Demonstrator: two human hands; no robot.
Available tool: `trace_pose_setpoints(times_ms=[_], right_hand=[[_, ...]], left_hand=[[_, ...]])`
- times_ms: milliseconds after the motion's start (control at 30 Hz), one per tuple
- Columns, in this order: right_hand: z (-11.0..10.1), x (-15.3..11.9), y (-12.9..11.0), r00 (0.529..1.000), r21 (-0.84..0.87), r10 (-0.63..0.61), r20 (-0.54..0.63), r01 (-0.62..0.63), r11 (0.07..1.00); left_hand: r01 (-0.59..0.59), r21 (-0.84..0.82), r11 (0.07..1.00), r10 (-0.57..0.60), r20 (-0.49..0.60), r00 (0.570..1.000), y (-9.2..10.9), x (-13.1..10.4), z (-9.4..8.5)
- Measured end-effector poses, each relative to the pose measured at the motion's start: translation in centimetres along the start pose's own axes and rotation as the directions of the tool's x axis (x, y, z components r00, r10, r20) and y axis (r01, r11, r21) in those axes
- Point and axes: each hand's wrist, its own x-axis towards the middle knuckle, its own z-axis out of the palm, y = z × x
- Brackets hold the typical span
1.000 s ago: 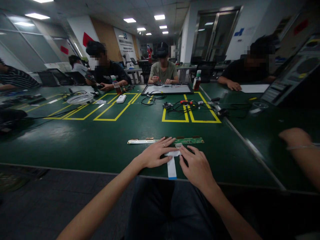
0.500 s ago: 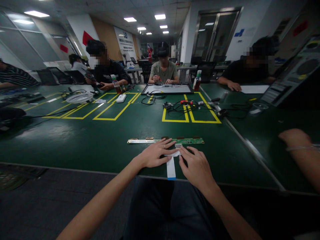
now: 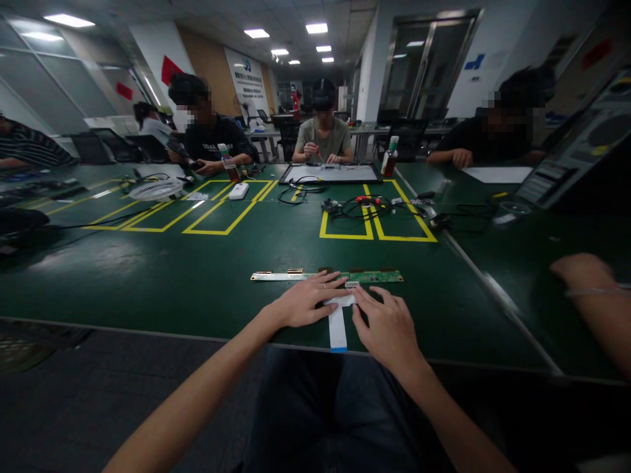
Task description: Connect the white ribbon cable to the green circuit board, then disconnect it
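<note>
A long, narrow green circuit board (image 3: 379,277) lies on the table in front of me, with copper-coloured tabs along its far edge. A white flat ribbon cable (image 3: 338,328) with a blue end runs from near a small connector (image 3: 351,284) toward the table's front edge, with a bend under my fingers. My left hand (image 3: 310,301) rests flat with fingers spread, fingertips over the board and thumb on the cable. My right hand (image 3: 387,322) has its fingers stretched out; the index fingertip touches the cable beside the connector, and the thumb stands apart. The cable's far end is partly hidden.
Yellow tape rectangles (image 3: 345,237) mark the green table. Beyond them lie black cables (image 3: 305,190), a red-handled tool (image 3: 367,200) and a white panel (image 3: 305,174). Two bottles (image 3: 390,157) stand there. A computer case (image 3: 582,144) is at right, near a co-worker's arm (image 3: 591,282). Several people sit around.
Both hands stay almost in place at the cable and connector. My right fingertips have shifted slightly forward. Across the table at right, a person's hand has moved a little.
</note>
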Motion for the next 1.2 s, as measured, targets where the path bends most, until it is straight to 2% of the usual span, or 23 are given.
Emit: trace_pose_setpoints(times_ms=[233, 533, 767, 1000, 1200], right_hand=[[0.1, 0.1, 0.2, 1.000, 0.005, 0.018, -0.007, -0.018, 1.000], [-0.2, 1.4, 1.7, 0.999, 0.083, 0.034, 0.019, -0.036, 0.996], [-0.2, 2.0, 2.7, 0.999, 0.149, 0.029, 0.039, -0.034, 0.988], [-0.3, 0.5, 4.0, 0.989, 0.186, 0.126, -0.083, -0.109, 0.977], [-0.4, -0.8, 5.5, 0.974, 0.158, 0.186, -0.132, -0.165, 0.974]], left_hand=[[0.019, -0.014, 1.000, -0.019, -0.001, 1.000, 0.3, 0.0, -0.1], [-0.016, 0.045, 0.999, 0.016, 0.021, 1.000, 0.1, 0.1, 0.0], [0.028, 0.096, 0.995, -0.030, 0.023, 0.999, 0.3, 0.1, 0.2], [0.009, 0.103, 0.995, -0.010, 0.014, 1.000, 0.7, 0.2, -0.1], [0.065, 0.098, 0.993, -0.066, 0.006, 0.998, 0.9, 0.1, 0.1]])
